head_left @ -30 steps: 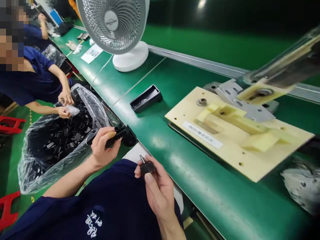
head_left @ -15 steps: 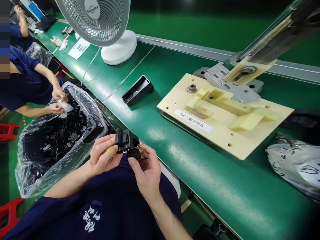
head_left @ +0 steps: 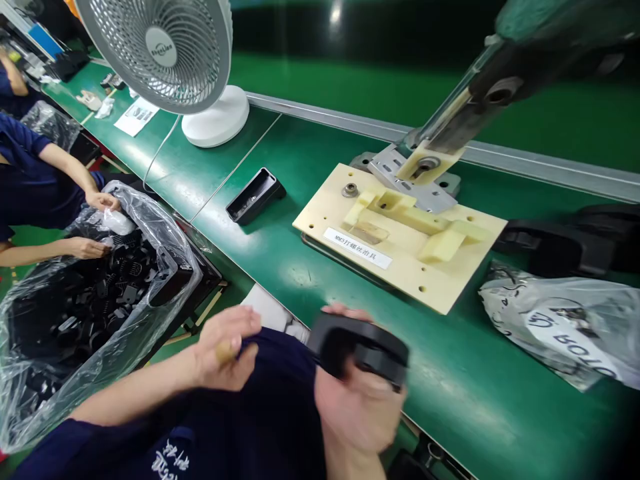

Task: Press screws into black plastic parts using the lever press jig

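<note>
My right hand [head_left: 357,407] is wrapped round a black curved plastic part [head_left: 370,337] over the front edge of the green bench, and motion blurs both. To its left, in front of my dark blue shirt, my left hand [head_left: 227,350] is raised, its bent fingers and thumb apart with nothing visible between them. One left finger has a yellowish covering. A hollow black housing [head_left: 255,195] lies on the bench. Right of it is a cream fixture plate [head_left: 320,210] with a white label and a raised yellow holder.
A white fan [head_left: 215,123] stands at the back. A metal arm [head_left: 450,117] slants over the plate. Clear bags [head_left: 555,320] and black parts [head_left: 540,243] lie at the right. A person's hands [head_left: 95,247] are over a lined bin [head_left: 180,267] of black parts.
My hands have parted. The left has let go of the black part it held; the right has moved right with a black curved part. The whole view has shifted.
</note>
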`<state>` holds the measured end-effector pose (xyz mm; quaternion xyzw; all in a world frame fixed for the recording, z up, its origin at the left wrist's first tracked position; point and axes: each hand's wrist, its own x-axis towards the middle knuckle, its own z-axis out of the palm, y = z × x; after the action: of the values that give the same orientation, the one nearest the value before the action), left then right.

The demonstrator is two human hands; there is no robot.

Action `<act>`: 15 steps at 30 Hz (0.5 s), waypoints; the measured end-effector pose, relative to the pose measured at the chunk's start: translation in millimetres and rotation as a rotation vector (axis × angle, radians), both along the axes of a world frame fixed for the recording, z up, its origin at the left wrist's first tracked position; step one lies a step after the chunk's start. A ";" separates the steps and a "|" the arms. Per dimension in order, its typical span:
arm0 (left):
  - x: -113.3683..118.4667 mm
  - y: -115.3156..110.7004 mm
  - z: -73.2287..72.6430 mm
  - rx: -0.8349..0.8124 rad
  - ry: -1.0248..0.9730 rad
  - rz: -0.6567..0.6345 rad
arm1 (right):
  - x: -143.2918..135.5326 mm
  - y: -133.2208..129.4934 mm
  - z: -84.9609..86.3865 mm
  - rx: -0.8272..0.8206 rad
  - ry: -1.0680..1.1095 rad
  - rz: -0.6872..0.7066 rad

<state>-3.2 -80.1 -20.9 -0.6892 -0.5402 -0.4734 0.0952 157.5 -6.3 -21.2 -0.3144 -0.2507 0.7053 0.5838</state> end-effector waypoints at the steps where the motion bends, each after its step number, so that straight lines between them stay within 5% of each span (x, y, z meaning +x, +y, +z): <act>1: -11.5 8.8 -0.7 -0.010 -0.012 0.018 | 8.6 9.1 2.6 0.000 0.001 -0.031; 5: -74.3 68.4 5.4 -0.234 -0.358 0.255 | 25.9 25.7 3.5 -0.134 0.009 0.056; 8: -111.5 122.1 16.8 -0.419 -0.518 0.257 | 20.1 11.8 -1.5 -0.298 0.030 0.281; 12: -127.2 172.4 28.3 -0.750 -0.702 0.171 | 12.2 -20.2 -12.5 -0.432 0.044 0.513; 15: -123.4 187.0 31.0 -0.972 -0.853 0.114 | 16.6 -32.3 -22.9 -0.362 -0.053 0.604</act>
<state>-126.6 107.0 10.1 -0.3754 -0.7189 -0.4015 -0.4256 174.1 -38.6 -44.1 -0.3428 -0.2186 0.8706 0.2770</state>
